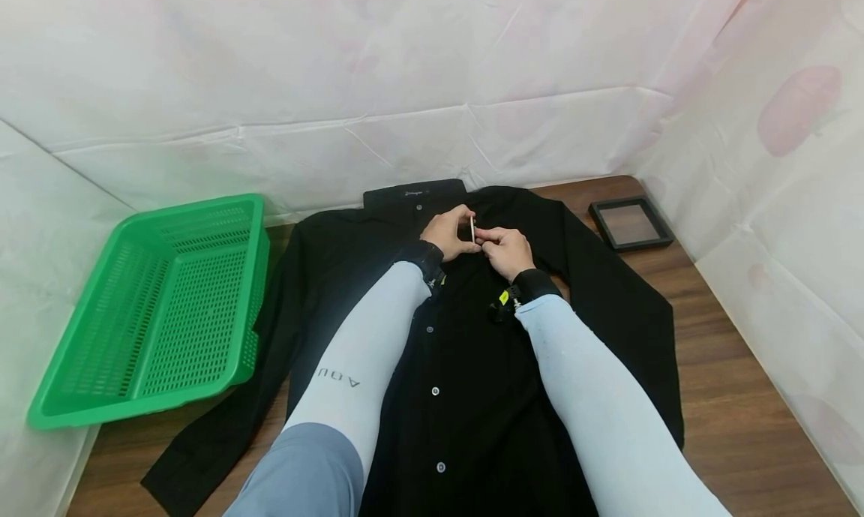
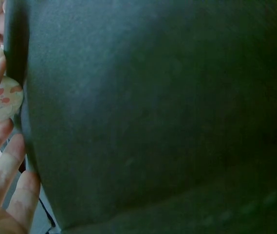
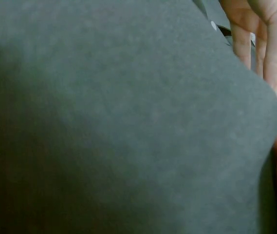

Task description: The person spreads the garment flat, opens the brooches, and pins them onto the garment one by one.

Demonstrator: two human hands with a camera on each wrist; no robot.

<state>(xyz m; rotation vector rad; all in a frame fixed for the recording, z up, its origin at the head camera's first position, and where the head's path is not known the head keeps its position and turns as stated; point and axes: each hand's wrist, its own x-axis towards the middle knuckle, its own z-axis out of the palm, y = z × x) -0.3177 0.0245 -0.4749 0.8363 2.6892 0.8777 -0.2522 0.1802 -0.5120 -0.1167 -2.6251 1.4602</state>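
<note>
A black button-up shirt point(image 1: 472, 397) lies spread on the table, collar to the far side. Over its chest my left hand point(image 1: 451, 232) holds a thin round badge point(image 2: 4, 100) between thumb and forefinger. Pale with small red figures, the badge stands on edge in the head view. The other left fingers are spread loosely beside the cloth. My right hand point(image 1: 506, 250) meets it from the right, fingers curled and pinching at the shirt by the badge. Raised cloth fills most of both wrist views and hides the badge's back.
A green perforated basket point(image 1: 246, 307) stands at the left, next to a shirt sleeve. On the wooden table point(image 1: 736, 382) at the back right lies a black square frame point(image 1: 631, 223). White patterned sheets point(image 1: 405, 67) hang behind and at both sides.
</note>
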